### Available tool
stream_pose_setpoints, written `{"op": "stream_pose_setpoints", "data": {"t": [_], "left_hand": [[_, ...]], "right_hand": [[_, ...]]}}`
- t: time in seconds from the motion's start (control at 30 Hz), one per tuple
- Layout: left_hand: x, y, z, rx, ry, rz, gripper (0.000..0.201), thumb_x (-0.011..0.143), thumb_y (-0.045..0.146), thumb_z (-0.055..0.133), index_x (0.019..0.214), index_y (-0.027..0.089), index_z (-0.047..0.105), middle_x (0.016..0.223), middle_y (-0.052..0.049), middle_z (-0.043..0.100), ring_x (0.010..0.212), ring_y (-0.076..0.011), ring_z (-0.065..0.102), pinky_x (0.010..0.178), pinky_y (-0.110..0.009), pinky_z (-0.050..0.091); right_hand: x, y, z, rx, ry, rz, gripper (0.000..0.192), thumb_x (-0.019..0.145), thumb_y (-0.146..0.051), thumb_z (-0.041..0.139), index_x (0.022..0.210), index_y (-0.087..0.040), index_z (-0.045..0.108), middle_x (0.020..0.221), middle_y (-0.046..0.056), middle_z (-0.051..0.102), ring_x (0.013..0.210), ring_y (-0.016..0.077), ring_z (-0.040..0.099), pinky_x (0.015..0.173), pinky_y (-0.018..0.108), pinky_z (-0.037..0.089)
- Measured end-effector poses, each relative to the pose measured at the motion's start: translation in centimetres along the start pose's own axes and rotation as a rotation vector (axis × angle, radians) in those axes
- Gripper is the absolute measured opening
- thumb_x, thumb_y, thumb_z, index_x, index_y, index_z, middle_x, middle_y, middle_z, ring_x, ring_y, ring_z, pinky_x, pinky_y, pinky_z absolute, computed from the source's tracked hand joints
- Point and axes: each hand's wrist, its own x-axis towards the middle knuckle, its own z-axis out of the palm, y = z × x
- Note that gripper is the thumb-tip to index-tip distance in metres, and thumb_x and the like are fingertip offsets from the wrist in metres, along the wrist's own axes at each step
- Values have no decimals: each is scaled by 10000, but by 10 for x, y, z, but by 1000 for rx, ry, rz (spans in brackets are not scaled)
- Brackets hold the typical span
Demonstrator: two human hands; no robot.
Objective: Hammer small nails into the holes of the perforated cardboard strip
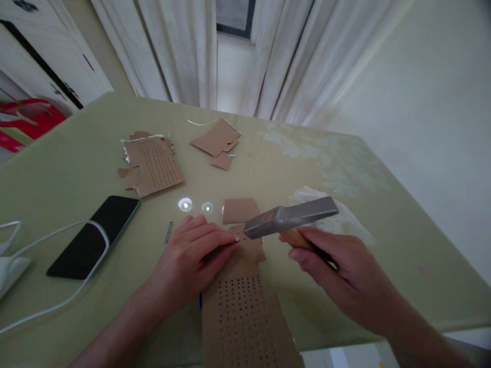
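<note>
My left hand (194, 255) rests on a long cardboard strip (241, 317) full of small holes and pinches a small nail (237, 239) upright on it. My right hand (337, 271) grips the wooden handle of a hammer (289, 219), whose grey metal head hovers just right of the nail's top. A small plain cardboard piece (240, 210) lies just beyond the strip.
A black phone (95, 235) with a white cable (49, 240) lies at the left on the green table (69, 163). A loose nail (169, 232) sits near my left hand. Punched cardboard (153, 163) and torn scraps (218, 140) lie farther back. Crumpled white plastic (337, 217) is at the right.
</note>
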Motion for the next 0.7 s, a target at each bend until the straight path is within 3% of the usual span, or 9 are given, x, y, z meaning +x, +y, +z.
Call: {"op": "stream_pose_setpoints", "data": {"t": [0.1, 0.3, 0.43, 0.6, 0.7], "left_hand": [[1, 0, 1, 15, 11, -2, 121, 1045, 170, 699, 1085, 258, 772, 1010, 1, 848, 814, -189, 660, 801, -385, 445], [4, 2, 2, 26, 5, -2, 109, 1035, 163, 700, 1043, 251, 764, 917, 6, 822, 777, -201, 616, 770, -384, 411], [3, 2, 4, 30, 6, 4, 107, 1048, 178, 694, 1074, 248, 770, 989, -5, 839, 822, -209, 633, 816, -400, 428], [3, 0, 5, 36, -12, -4, 129, 1043, 180, 679, 1006, 244, 784, 932, -9, 826, 804, -211, 639, 786, -391, 445], [3, 0, 7, 21, -19, -14, 124, 1046, 198, 681, 1028, 249, 793, 964, -21, 834, 836, -216, 657, 811, -396, 471]], "right_hand": [[8, -16, -16, -211, 35, -141, 157, 1112, -350, 641, 1048, -246, 740, 661, -20, 663, 516, 144, 552, 539, 286, 408], [19, -30, -17, -387, -89, -299, 198, 1156, -350, 572, 1033, -246, 687, 781, 19, 757, 597, 183, 672, 581, 303, 449], [18, -33, -19, -390, -6, -293, 169, 1162, -361, 569, 1116, -251, 689, 764, 13, 741, 565, 172, 637, 589, 298, 466], [15, -27, -10, -410, -108, -287, 178, 1153, -338, 576, 1079, -235, 701, 849, 33, 789, 637, 191, 709, 588, 303, 474], [14, -28, -12, -408, -46, -282, 188, 1151, -339, 574, 1066, -241, 710, 759, 16, 742, 559, 175, 638, 578, 295, 474]]}}
